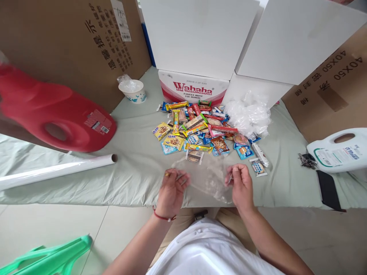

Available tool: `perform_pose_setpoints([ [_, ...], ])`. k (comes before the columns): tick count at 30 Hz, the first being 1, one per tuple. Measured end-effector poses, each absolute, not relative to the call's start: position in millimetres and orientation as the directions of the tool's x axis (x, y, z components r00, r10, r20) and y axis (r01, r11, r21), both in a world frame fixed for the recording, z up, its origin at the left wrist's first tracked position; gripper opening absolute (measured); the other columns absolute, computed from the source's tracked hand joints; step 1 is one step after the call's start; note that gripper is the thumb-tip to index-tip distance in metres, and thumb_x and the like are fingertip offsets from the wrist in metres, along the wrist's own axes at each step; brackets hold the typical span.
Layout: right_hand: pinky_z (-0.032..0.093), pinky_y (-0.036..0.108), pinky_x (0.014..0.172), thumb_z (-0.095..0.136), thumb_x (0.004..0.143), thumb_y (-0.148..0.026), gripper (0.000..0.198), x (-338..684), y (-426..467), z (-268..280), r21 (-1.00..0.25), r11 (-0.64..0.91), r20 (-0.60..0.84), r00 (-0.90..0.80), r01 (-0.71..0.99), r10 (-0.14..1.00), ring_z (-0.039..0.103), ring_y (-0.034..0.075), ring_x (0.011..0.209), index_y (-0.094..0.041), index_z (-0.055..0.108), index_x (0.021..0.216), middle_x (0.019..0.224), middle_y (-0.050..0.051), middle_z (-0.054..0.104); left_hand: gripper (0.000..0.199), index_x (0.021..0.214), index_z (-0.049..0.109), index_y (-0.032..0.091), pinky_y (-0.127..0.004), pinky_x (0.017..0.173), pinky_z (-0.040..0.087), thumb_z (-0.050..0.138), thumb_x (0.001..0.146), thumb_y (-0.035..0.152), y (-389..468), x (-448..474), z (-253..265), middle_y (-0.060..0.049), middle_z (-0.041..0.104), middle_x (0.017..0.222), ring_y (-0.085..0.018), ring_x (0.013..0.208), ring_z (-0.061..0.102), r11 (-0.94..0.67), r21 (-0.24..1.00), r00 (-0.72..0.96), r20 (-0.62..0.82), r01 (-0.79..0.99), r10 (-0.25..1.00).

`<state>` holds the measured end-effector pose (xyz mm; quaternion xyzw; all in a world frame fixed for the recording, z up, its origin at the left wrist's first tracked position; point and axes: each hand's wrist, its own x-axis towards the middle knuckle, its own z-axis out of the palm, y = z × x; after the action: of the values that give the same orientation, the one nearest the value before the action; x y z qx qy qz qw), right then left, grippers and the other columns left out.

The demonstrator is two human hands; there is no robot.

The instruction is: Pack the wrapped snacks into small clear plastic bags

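Observation:
Between my hands hangs a thin clear plastic bag [210, 181], spread out over the front of the table. My right hand [242, 187] pinches its right side between thumb and fingers. At the bag's left side, my left hand [172, 191] has its fingers curled on the film; motion blurs these fingertips a little. Just beyond the bag lies a loose heap of small wrapped snacks [197, 126] in yellow, red, blue and brown packets. A packet with a clear window [194, 156] lies nearest the bag. Crumpled clear plastic bags [248, 112] sit at the heap's right.
On the left are a red jug [71, 114] lying over, a white roll [57, 172] and a paper cup [133, 91]. A Wahaha box [195, 88] and white boxes back the heap. At right lie a white detergent bottle [341, 151] and a dark flat object [329, 189].

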<state>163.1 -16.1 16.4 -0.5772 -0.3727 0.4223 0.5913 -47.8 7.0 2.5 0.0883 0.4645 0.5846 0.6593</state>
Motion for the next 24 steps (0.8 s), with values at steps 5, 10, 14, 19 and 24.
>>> perform_pose_setpoints([
  [5,0.035,0.019,0.036,0.056,0.101,-0.057,0.033,143.1,-33.2,9.0,-0.99,-0.091,-0.121,0.336,-0.104,0.934,0.046,0.006,0.044,-0.026,0.048,0.094,0.076,-0.007,0.053,0.043,0.087,0.047,0.025,-0.017,0.04,0.033,0.079,0.081,0.053,0.5,-83.7,3.1,0.008,0.056,0.069,-0.004,0.044,0.042,0.181,0.905,-0.439,-0.352,-0.384,0.827],
  [10,0.035,0.021,0.036,0.057,0.098,-0.061,0.036,175.0,-5.9,5.1,-0.985,-0.164,-0.145,0.282,0.044,0.948,0.05,0.009,0.044,-0.026,0.049,0.095,0.074,-0.006,0.056,0.026,0.088,0.048,0.026,-0.022,0.043,0.038,0.06,0.093,0.048,28.5,-114.3,4.7,0.006,0.056,0.071,-0.01,0.045,0.05,0.248,0.966,-0.35,-0.208,0.076,0.913],
  [14,0.041,0.027,0.044,0.054,0.098,-0.056,0.031,202.7,34.1,-8.7,-0.933,-0.122,-0.056,0.198,0.339,0.979,0.051,0.014,0.044,-0.026,0.052,0.092,0.068,-0.004,0.057,0.013,0.088,0.054,0.024,-0.03,0.055,0.047,0.059,0.089,0.036,62.7,-124.3,0.7,0.0,0.059,0.077,-0.016,0.058,0.057,0.237,0.865,-0.274,-0.122,0.443,0.954],
  [19,0.04,0.028,0.051,0.048,0.1,-0.049,0.026,216.7,69.4,-14.9,-0.863,-0.011,-0.024,-0.02,0.506,1.0,0.051,0.014,0.046,-0.025,0.054,0.094,0.071,-0.003,0.06,0.022,0.107,0.06,0.018,-0.042,0.086,0.054,0.06,0.085,0.017,53.1,-112.2,18.0,-0.014,0.063,0.109,-0.028,0.107,0.063,-0.216,0.632,-0.294,0.6,0.744,0.744],
  [24,0.038,0.026,0.056,0.05,0.098,-0.043,0.022,225.5,97.8,-8.9,-0.803,0.077,-0.045,-0.19,0.591,0.981,0.051,0.014,0.053,-0.023,0.059,0.095,0.07,-0.002,0.063,0.025,0.111,0.069,0.023,-0.04,0.097,0.052,0.053,0.094,0.013,16.1,-85.4,11.8,-0.011,0.074,0.114,-0.024,0.112,0.068,-0.794,0.345,0.612,0.507,0.501,0.607],
])
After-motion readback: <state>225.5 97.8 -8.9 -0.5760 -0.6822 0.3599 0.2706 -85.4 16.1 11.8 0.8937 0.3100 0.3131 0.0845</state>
